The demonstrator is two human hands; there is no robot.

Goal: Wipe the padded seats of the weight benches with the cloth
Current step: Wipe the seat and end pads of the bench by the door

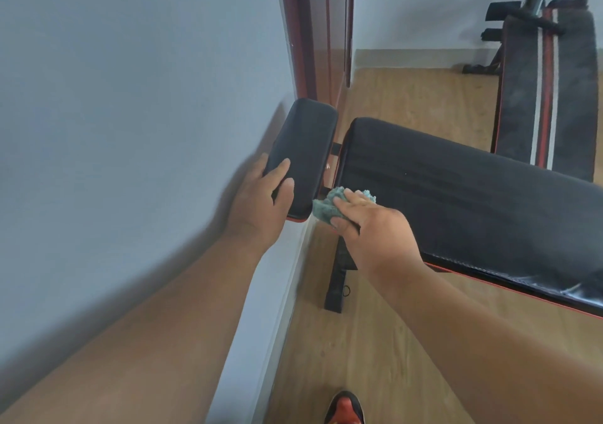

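A black weight bench stands close in front of me, with a small padded seat (305, 149) by the wall and a long padded backrest (456, 195) stretching to the right. My left hand (261, 201) grips the near left edge of the small seat, thumb on top. My right hand (368, 224) holds a bunched teal cloth (326, 206) at the near left corner of the long pad, beside the gap between the two pads.
A grey wall (130, 97) runs along the left, with a dark red door frame (313, 31) behind the bench. A second bench (548, 90) with red and white stripes stands at the far right. My orange shoe (346, 409) is on the wooden floor (375, 358).
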